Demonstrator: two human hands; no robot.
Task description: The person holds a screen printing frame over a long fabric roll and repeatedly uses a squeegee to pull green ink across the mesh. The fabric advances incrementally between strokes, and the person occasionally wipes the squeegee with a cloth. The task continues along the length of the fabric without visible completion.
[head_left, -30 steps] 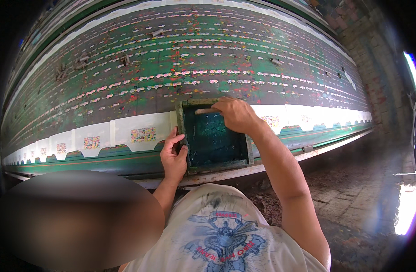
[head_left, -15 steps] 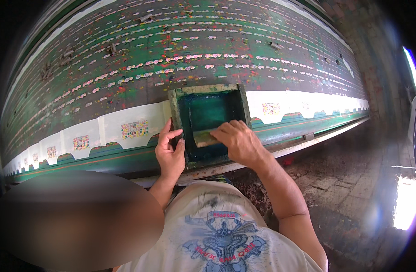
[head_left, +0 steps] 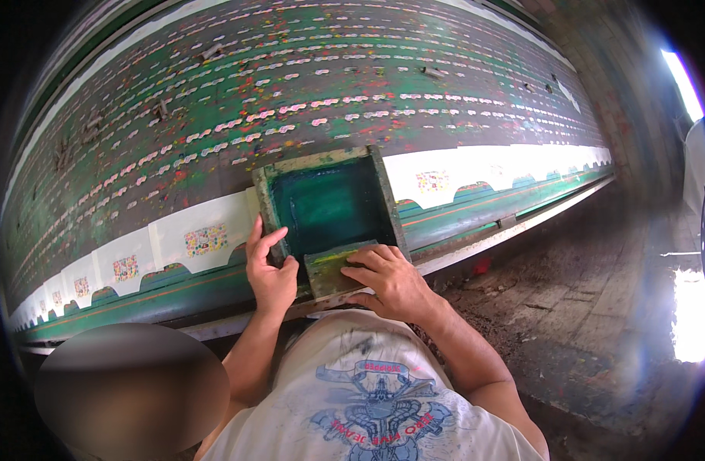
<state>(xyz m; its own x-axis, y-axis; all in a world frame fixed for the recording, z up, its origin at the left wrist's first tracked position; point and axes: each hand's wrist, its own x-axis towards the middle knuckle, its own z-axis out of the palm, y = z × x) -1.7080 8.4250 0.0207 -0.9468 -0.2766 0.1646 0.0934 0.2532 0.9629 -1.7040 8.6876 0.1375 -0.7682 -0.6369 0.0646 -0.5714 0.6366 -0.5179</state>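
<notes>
A wooden-framed printing screen (head_left: 389, 201) with green ink on its mesh lies over the white sheets along the table's near edge. My right hand (head_left: 391, 283) is closed on a wide wooden squeegee (head_left: 326, 275) at the near end of the screen. The squeegee leans back, and its broad face shows yellow-green stains. Beside the screen's left rail, my left hand (head_left: 271, 270) has its fingers and thumb spread, with index finger and thumb reaching the rail.
White paper sheets (head_left: 168, 230) with colourful dotted prints run along the near edge, left and right of the screen. Behind them the long table (head_left: 237, 131) carries rows of small prints, ink spots and a few small dark objects. A metal rail (head_left: 514, 223) borders the table; brick floor (head_left: 567, 284) lies to the right.
My right hand has drawn the squeegee toward me, from mid-screen to its near end, and tilted it back. My left hand stays at the left rail. The whole view has shifted slightly.
</notes>
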